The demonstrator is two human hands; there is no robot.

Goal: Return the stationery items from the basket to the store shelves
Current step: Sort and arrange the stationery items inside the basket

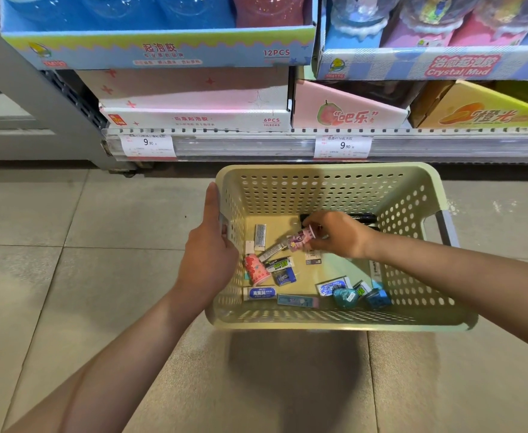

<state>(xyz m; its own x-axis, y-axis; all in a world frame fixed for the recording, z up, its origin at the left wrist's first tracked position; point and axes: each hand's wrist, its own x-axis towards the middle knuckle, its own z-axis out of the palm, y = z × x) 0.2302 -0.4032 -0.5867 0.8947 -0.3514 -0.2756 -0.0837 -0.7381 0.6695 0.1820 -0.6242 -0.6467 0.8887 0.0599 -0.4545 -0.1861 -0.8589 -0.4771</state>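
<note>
A pale green perforated basket (334, 321) is held above the tiled floor in front of the store shelf (256, 142). My left hand (208, 251) grips its left wall. My right hand (337, 234) reaches inside and pinches a small pink cup-shaped item (300, 240). On the basket floor lie several stationery pieces: a red patterned cup-shaped item (255, 270), a white and blue eraser (260, 293), a teal correction tape (345, 296), a blue block (378, 298) and a black pen (362, 217) partly hidden behind my right hand.
The lowest shelf carries display boxes: a pink and white 6PCS box (194, 118), a pink guava box (347, 114) and a yellow box (481, 110). Blue boxes of crystal mud (444, 64) stack above. Price tags (148, 145) line the shelf rail. Beige floor tiles lie below.
</note>
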